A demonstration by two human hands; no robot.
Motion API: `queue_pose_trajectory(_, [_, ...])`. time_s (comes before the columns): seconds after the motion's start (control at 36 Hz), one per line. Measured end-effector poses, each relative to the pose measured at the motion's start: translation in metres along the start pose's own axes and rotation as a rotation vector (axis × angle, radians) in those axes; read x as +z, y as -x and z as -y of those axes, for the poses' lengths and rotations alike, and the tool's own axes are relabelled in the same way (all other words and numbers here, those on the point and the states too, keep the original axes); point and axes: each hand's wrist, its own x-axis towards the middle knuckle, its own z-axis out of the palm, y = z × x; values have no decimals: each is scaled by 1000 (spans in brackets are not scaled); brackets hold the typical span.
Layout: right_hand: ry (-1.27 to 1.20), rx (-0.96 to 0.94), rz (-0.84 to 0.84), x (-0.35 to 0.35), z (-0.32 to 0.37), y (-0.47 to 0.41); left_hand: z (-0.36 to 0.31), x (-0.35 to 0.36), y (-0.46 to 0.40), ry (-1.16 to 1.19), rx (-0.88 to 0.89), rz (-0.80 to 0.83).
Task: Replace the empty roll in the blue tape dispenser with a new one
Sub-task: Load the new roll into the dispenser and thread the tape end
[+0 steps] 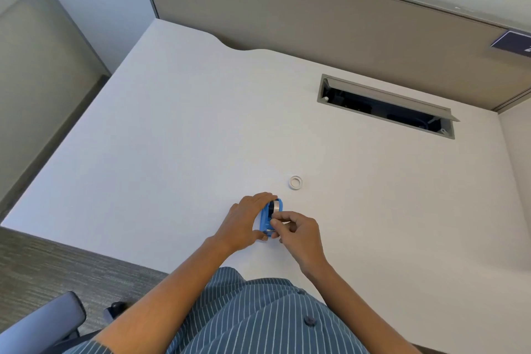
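The blue tape dispenser (269,217) stands on the white desk (172,138) near its front edge, with a roll of clear tape (276,205) seated in its far end. My left hand (244,221) wraps the dispenser's left side, fingers over the far end and thumb at the near end. My right hand (296,234) is at the near end by the cutter, thumb and forefinger pinched together on what looks like the tape's end; the strip itself is too thin to make out. A small white empty core ring (295,182) lies flat on the desk just beyond the dispenser.
An open grey cable tray (385,106) is cut into the desk at the back right. Beige partition panels (316,8) close off the back and right. A chair armrest (43,325) shows at the lower left, over grey carpet.
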Motion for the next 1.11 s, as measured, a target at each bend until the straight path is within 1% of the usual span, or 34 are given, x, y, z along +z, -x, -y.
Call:
queue_pose_trajectory(0.22, [-136, 122, -78, 4, 3, 2, 2, 1, 0, -1, -2, -12])
queue_pose_trajectory(0.44, [-266, 267, -89, 8, 6, 4, 1, 1, 0, -12, 6, -15])
queue_pose_trajectory(0.75, [-425, 495, -161, 5, 16, -2, -4, 4, 2, -31, 1, -51])
queue_pose_trajectory(1.11, [-457, 585, -156, 3, 23, 0, -6, 4, -3, -93, 9, -60])
